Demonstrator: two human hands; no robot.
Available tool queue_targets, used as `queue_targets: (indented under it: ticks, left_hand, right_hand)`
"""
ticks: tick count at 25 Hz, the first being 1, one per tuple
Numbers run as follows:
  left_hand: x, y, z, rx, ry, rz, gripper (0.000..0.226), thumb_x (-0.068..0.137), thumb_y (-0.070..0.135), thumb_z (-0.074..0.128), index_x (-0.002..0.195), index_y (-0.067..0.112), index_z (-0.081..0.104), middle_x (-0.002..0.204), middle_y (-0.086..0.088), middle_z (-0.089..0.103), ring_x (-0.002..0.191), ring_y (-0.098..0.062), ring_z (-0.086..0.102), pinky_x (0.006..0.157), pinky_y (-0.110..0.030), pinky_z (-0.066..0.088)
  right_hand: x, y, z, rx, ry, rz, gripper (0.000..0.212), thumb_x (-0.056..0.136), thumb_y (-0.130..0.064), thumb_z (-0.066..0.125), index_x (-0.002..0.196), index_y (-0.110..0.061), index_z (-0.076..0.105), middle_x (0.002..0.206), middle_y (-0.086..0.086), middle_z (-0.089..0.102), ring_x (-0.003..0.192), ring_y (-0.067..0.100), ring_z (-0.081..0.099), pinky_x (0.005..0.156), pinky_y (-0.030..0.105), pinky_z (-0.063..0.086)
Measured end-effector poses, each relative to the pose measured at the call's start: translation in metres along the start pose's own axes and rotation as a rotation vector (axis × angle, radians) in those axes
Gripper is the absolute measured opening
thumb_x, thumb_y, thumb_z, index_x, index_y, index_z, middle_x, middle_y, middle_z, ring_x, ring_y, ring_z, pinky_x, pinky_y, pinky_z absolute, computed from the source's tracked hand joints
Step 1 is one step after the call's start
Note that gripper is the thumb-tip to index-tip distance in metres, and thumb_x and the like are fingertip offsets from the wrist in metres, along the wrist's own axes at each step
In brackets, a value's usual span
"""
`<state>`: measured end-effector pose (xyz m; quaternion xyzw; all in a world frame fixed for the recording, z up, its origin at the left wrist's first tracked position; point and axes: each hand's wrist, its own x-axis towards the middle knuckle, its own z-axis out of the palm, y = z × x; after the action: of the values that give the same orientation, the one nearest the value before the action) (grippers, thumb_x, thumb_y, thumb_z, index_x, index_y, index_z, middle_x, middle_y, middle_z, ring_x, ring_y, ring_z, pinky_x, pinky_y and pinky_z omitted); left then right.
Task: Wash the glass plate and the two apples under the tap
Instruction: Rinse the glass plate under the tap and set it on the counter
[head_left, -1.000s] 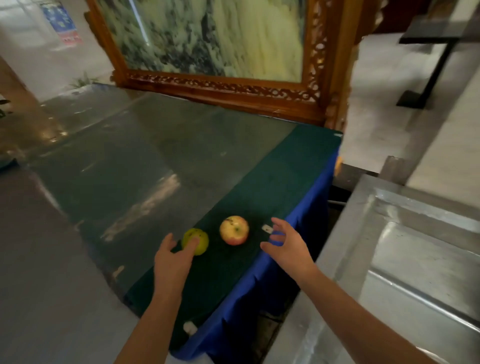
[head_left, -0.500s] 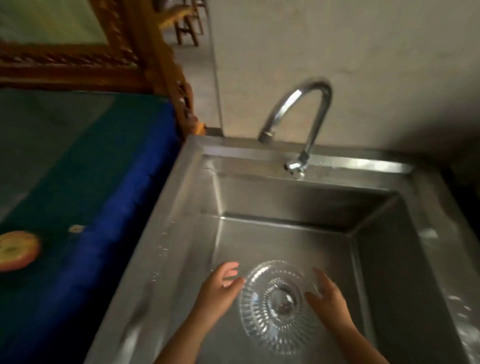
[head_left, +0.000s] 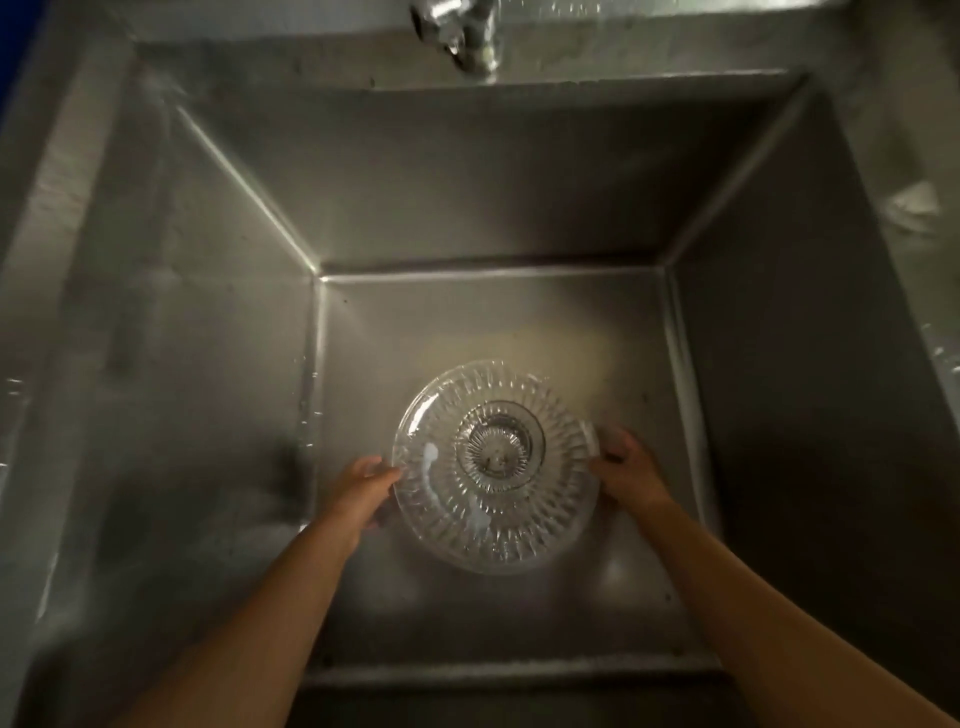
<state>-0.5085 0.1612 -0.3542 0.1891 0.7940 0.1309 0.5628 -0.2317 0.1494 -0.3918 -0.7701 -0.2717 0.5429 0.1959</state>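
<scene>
A clear ribbed glass plate (head_left: 441, 512) sits low in the steel sink (head_left: 218, 270), over the drain that shows through its middle. My left hand (head_left: 363, 491) holds the plate's left rim with curled fingers. On the opposite rim my right hand (head_left: 626, 473) grips it too. The tap (head_left: 460, 31) shows only its base at the top edge, with no water visibly running. Neither apple is in view.
The sink's steel walls slope down on all sides around the plate. Wet patches and drops lie on the rim at the right (head_left: 914, 208). A sliver of blue cloth (head_left: 10, 62) shows at the top left corner.
My view swung from the table with the two apples to straight down into the sink. Both hands, open beside the plate half a second ago, have closed on its rim.
</scene>
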Motion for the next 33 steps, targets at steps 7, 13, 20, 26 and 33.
queue_targets:
  ticks: [7,13,20,26,33]
  left_hand:
    - [-0.003,-0.01,0.015,-0.185,-0.076,0.016,0.029,0.088,-0.001,0.047,0.097,0.026,0.054,0.083,0.0,0.058,0.072,-0.014,0.056,0.069,-0.032,0.049]
    - [-0.045,0.028,-0.032,-0.245,-0.139,0.171,0.046,0.083,-0.007,0.053,0.112,0.03,0.052,0.101,-0.002,0.067,0.086,-0.02,0.067,0.074,-0.037,0.054]
    - [-0.112,0.072,-0.095,-0.493,-0.268,0.349,0.046,0.081,-0.004,0.057,0.109,0.032,0.053,0.104,-0.011,0.068,0.089,-0.03,0.071,0.063,-0.04,0.058]
    - [-0.136,0.071,-0.113,-0.59,-0.242,0.412,0.043,0.083,-0.004,0.053,0.114,0.026,0.051,0.106,-0.012,0.068,0.083,-0.03,0.072,0.061,-0.04,0.059]
    - [-0.132,0.071,-0.118,-0.607,-0.216,0.429,0.043,0.084,-0.002,0.054,0.104,0.036,0.053,0.112,-0.011,0.065,0.091,-0.033,0.068,0.06,-0.042,0.058]
  right_hand:
    - [-0.004,-0.01,-0.001,0.157,-0.04,0.046,0.036,0.071,-0.001,0.07,0.09,-0.031,0.07,0.077,-0.002,0.067,0.071,0.015,0.061,0.067,0.035,0.053]
    - [-0.038,-0.084,-0.034,0.263,-0.143,-0.073,0.047,0.077,0.016,0.057,0.107,-0.019,0.062,0.08,0.004,0.065,0.058,0.011,0.063,0.043,0.02,0.053]
    - [-0.105,-0.197,-0.06,0.283,-0.293,-0.264,0.039,0.083,0.007,0.056,0.118,-0.008,0.061,0.103,0.013,0.067,0.08,0.019,0.066,0.066,0.025,0.057]
    - [-0.138,-0.302,-0.045,0.775,-0.404,-0.222,0.054,0.097,-0.023,0.036,0.146,-0.004,0.022,0.152,0.016,0.03,0.138,0.028,0.034,0.116,0.039,0.027]
    - [-0.142,-0.362,-0.015,0.984,-0.491,0.0,0.062,0.095,-0.02,0.037,0.146,0.005,0.012,0.154,0.023,0.02,0.143,0.031,0.024,0.12,0.038,0.019]
